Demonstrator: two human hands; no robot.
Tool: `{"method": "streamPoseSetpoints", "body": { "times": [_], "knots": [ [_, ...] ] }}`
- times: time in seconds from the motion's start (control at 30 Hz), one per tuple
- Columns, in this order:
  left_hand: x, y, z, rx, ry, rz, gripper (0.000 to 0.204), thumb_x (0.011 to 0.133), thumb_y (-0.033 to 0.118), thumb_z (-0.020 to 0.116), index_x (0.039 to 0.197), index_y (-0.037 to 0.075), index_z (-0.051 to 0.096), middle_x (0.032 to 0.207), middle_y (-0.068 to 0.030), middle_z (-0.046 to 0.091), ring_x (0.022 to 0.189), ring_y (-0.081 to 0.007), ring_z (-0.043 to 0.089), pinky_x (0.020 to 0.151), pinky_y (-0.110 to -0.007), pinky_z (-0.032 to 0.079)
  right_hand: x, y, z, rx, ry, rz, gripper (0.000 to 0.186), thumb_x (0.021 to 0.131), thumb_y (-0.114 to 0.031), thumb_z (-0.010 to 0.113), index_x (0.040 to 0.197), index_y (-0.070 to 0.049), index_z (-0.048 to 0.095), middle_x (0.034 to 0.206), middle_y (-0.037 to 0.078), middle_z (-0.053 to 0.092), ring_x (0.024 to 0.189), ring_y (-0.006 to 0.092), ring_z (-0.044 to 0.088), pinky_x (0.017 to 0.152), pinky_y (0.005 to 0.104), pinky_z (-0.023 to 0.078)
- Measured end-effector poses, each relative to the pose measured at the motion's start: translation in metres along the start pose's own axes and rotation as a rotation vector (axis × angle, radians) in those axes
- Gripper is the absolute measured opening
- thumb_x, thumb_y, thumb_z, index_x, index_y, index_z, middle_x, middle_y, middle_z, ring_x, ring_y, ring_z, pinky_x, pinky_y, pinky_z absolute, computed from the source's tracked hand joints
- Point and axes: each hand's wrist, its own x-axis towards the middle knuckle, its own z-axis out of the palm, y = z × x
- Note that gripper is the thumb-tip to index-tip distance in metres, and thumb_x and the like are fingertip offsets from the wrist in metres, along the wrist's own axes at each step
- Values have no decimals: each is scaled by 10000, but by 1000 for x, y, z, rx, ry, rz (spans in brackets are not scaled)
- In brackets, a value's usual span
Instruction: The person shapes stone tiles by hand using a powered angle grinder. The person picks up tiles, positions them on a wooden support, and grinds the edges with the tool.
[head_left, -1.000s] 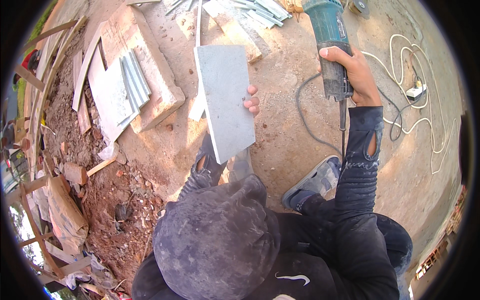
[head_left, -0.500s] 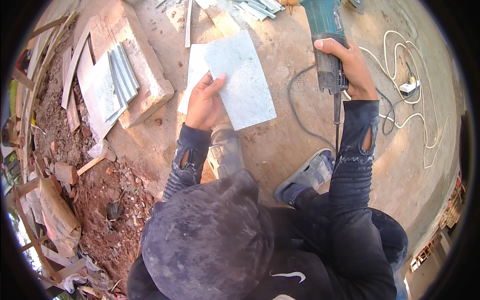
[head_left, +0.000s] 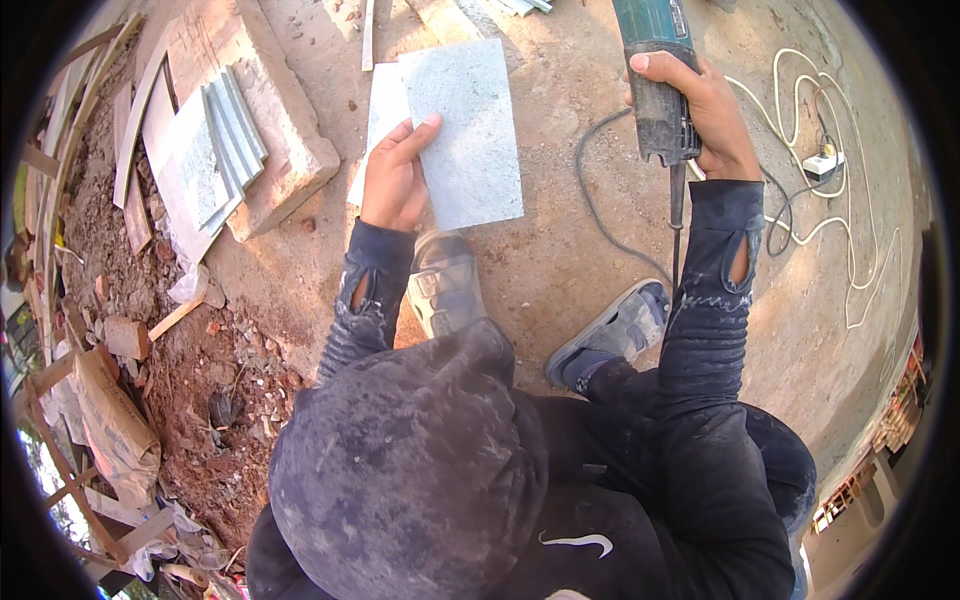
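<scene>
My left hand grips a pale grey rectangular tile by its left edge, thumb on top and the other fingers beneath. Another light tile shows partly behind it; whether my fingers touch that one too I cannot tell. In my right hand is an angle grinder, its black rear handle wrapped by my fingers. The grinder's teal body runs up past the top edge of the view, so its disc is hidden. From the handle a dark cord hangs toward my right shoe.
Cut tile pieces lie stacked beside a concrete slab at left. A white extension socket with looped pale cable rests on the ground at right. Rubble and a torn brown bag lie at lower left.
The held tile has shifted slightly left and up and turned more upright. My right hand keeps hold of the grinder, almost unmoved. The surroundings have slid a little upward in view.
</scene>
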Motion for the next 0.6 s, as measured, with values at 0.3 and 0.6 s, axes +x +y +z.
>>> {"method": "streamPoseSetpoints", "body": {
  "times": [0.3,0.6],
  "knots": [
    [103,12,6,-47,230,-28,304,970,65,576,1216,-111,549,1225,-205,610,1107,-282,618,971,-401,509,-3,-6,6,20,37,73,369,734,-271,797,960,-19,650,768,44,647,607,108,597,546,250,476],
    [172,24,7,18,318,-50,333,1000,107,552,1287,-59,528,1270,-176,573,1210,-287,549,1054,-400,447,-7,-8,3,103,58,143,366,724,-215,783,981,-4,628,785,44,643,640,107,601,589,247,473]
  ]
}}
